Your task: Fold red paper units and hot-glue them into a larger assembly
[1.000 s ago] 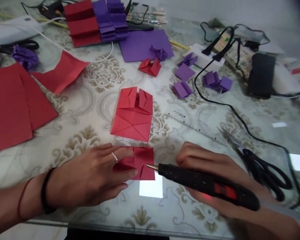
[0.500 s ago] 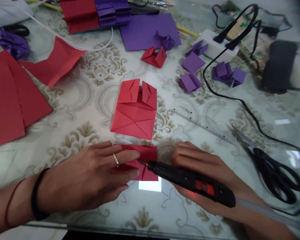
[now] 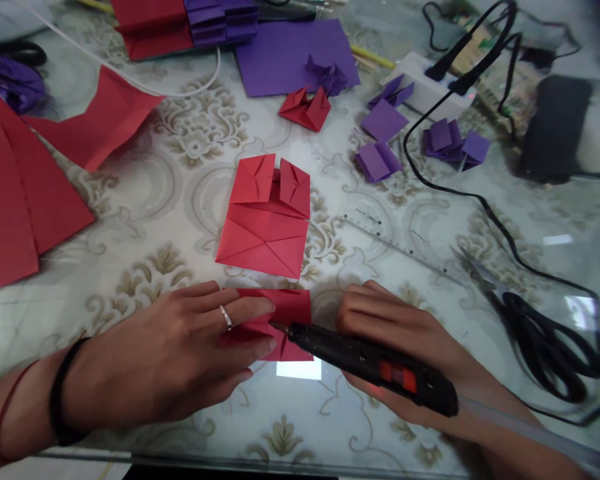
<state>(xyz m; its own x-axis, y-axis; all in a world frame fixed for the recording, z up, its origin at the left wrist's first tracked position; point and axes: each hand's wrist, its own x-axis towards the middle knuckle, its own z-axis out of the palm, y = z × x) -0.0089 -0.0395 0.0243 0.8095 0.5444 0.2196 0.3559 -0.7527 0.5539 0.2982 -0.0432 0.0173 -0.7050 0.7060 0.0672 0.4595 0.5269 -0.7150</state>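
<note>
Pinning the red paper (image 3: 296,307) under flat fingers (image 3: 247,309), left hand (image 3: 170,360) rests (right hand (image 3: 397,327) grips glue gun (image 3: 370,363)).

you're looking down at a glass-topped worktop (image 3: 145,200) with a pale floral pattern showing through it. a large red folded sheet (image 3: 267,217) is lying at its middle, and a small red folded piece (image 3: 295,307) is sitting just nearer you. big red sheets (image 3: 25,193) are spreading across the left side. a purple sheet (image 3: 290,57) and small purple folds (image 3: 380,160) are lying farther back. black scissors (image 3: 545,340) and a clear ruler (image 3: 400,245) are resting on the right, with a black cable (image 3: 473,196) trailing past them.
</note>
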